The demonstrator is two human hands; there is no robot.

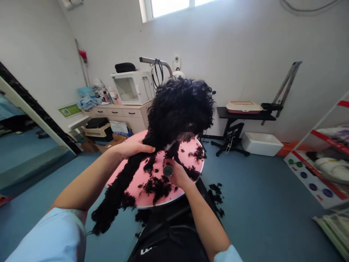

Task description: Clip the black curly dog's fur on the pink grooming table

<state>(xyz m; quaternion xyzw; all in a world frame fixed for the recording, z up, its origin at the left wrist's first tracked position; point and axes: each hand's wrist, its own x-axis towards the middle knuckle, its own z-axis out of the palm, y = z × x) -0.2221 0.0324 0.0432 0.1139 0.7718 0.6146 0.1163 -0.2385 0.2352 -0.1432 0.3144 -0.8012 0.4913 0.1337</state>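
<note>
A black curly-haired dog point(181, 105) is on a round pink table point(140, 198), facing me, one long furry front leg point(120, 191) hanging over the near left edge. My left hand point(135, 148) grips the top of that leg near the shoulder, thumb across the fur and fingers mostly hidden behind it. In my right hand point(177, 174) is a hair clipper point(168, 170), its round butt end toward me. The blade end, under the dog's chest, is hidden. Cut tufts of black hair point(158, 187) lie scattered over the tabletop.
More cut hair point(216, 196) lies on the blue floor. Behind the dog stand a metal arm with hanging loops point(158, 69), a white cabinet point(132, 87) and a drawer unit point(122, 113). A black table point(247, 114) holds a litter tray point(243, 106); shelves point(311, 178) stand at right.
</note>
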